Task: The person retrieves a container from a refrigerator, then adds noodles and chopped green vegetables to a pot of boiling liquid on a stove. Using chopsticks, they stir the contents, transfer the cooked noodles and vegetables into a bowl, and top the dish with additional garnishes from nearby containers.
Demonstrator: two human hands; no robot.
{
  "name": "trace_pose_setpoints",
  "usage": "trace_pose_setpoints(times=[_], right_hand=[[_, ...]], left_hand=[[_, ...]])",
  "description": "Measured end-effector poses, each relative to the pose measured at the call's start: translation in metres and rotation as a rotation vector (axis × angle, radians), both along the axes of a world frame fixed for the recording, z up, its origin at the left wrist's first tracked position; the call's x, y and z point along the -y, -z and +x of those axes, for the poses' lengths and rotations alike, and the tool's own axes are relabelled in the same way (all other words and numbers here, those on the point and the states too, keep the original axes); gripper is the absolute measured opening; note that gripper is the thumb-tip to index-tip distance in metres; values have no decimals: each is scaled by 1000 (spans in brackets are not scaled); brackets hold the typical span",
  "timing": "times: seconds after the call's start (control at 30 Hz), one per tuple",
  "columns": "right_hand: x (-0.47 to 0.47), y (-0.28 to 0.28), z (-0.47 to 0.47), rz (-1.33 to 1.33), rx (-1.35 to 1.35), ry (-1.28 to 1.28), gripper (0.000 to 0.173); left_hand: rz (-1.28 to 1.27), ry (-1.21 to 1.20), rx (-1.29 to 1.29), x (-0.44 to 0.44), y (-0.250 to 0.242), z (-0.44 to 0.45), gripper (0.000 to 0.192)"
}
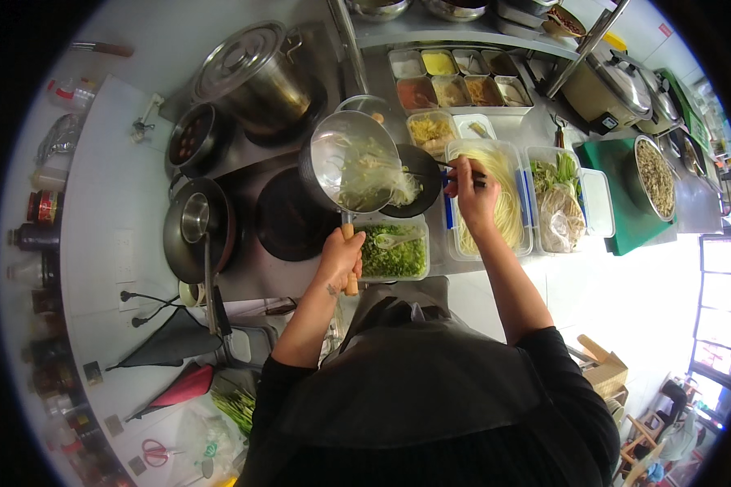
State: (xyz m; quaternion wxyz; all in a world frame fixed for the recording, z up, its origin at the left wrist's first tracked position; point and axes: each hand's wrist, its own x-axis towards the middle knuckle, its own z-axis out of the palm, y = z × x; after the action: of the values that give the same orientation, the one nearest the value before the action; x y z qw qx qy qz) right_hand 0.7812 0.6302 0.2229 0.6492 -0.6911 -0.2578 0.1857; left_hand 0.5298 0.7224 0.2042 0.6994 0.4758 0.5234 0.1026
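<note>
My left hand (342,259) grips the wooden handle of a metal saucepan (335,131). The saucepan is tipped to the right over the rim of a dark bowl (429,185). Pale strands of food (405,185), possibly noodles or bean sprouts, lie at the pan's lower edge beside the bowl. In my right hand (480,198) are dark chopsticks (479,181), above a plastic container of pale raw noodles (504,201); their tips are hard to make out. Below the bowl sits a container of chopped green onion (387,259) with a white spoon (399,237) in it.
To the left are a dark hob (292,216), a wok (180,243) with a ladle (207,274), and a lidded stockpot (259,91). Seasoning tins (457,93) stand behind. Rightward are a container of greens (554,170) and a green cutting board (627,234) bearing a metal bowl (655,176).
</note>
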Motion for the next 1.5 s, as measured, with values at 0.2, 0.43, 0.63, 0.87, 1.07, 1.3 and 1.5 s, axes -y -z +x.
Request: trace_pose_setpoints(times=[0.2,0.43,0.63,0.87,1.07,1.3,1.5], right_hand=[[-26,12,-41,52,26,-293,25],[-63,67,-9,139,-580,35,44],[-66,91,5,248,-924,113,44],[-66,69,19,360,-997,35,43],[-56,44,39,457,-942,-17,38],[-36,57,51,401,-836,137,42],[-24,66,36,236,-620,124,42]], left_hand=[[-45,-24,-12,4,-2,4,22],[-18,3,6,13,-6,5,23],[-81,-24,4,9,-9,6,24],[-71,-49,13,8,-14,4,24],[-59,-71,-16,3,-14,0,24],[-40,-97,0,-3,-15,-4,25],[-39,-98,-9,-6,-12,-6,24]])
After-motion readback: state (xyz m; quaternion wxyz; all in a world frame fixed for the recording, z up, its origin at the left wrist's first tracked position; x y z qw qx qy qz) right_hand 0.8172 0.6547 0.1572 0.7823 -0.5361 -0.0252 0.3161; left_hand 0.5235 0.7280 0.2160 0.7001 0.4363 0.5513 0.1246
